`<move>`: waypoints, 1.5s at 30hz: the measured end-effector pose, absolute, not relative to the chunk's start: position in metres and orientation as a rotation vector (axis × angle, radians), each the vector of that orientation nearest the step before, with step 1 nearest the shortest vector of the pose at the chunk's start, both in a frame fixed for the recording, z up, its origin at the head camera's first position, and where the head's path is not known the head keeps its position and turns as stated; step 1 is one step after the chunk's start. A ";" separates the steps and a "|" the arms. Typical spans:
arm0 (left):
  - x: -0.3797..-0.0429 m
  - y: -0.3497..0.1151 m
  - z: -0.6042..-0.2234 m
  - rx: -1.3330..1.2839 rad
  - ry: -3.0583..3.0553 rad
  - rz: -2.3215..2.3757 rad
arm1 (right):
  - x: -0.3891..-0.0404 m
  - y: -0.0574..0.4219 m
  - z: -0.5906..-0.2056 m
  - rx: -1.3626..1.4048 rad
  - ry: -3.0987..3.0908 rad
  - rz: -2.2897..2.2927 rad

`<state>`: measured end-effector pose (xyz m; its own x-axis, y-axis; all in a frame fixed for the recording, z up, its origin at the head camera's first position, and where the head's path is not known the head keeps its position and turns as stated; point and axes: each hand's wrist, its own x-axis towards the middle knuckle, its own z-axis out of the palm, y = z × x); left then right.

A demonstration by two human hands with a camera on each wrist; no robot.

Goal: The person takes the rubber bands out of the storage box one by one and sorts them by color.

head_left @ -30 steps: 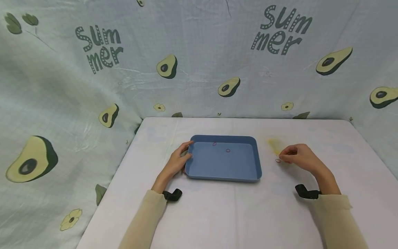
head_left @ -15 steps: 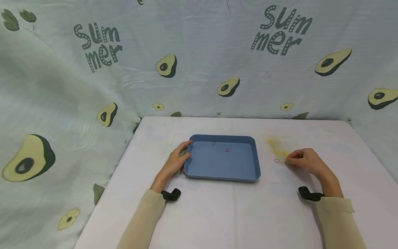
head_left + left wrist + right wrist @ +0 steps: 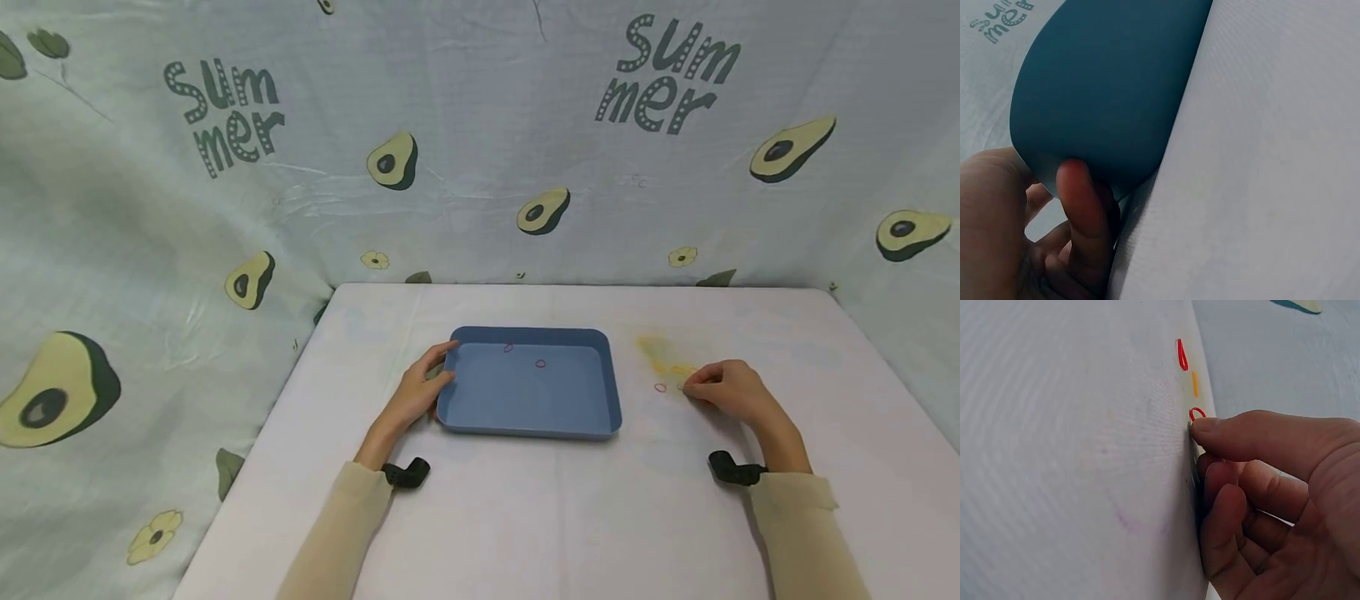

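My left hand (image 3: 411,398) holds the left end of a shallow blue tray (image 3: 528,434), fingertips at its rim. In the left wrist view, its curled fingers (image 3: 1082,197) meet the tray's rounded corner (image 3: 1110,87). Two thin red rubber bands lie in the tray, one near the back wall (image 3: 508,347) and one nearer the middle (image 3: 541,363). Right of the tray, my right hand (image 3: 733,392) is low over the table. Its thumb and forefinger pinch a small red rubber band (image 3: 1197,413). Another red rubber band (image 3: 660,387) lies just left of those fingertips.
A yellow patch of thin bands (image 3: 663,357) spreads on the white tablecloth (image 3: 525,517) behind the right fingertips. Behind the table hangs an avocado-print cloth (image 3: 457,108), which also covers the left side.
My right hand has moved right, away from the red band lying on the table. The left hand keeps its place at the tray. The whole view has shifted slightly.
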<state>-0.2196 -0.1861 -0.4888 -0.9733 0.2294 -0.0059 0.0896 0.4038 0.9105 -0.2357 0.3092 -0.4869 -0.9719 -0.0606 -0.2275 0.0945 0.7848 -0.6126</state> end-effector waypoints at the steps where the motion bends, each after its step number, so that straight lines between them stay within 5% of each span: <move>1: -0.222 -0.187 -0.492 0.282 2.516 1.625 | -0.236 0.309 -0.487 0.026 2.747 -0.954; 22: -0.235 -0.190 -0.514 0.297 2.546 1.659 | -0.240 0.310 -0.485 0.019 2.737 -0.943; 45: -0.215 -0.184 -0.479 0.321 2.521 1.623 | -0.236 0.310 -0.486 0.027 2.709 -1.001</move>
<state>-0.2148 -0.1836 -0.4792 -0.9695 0.2448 0.0091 0.1096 0.4001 0.9099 -0.2359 0.3100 -0.4858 -0.9678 -0.0699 -0.2417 0.1041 0.7633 -0.6377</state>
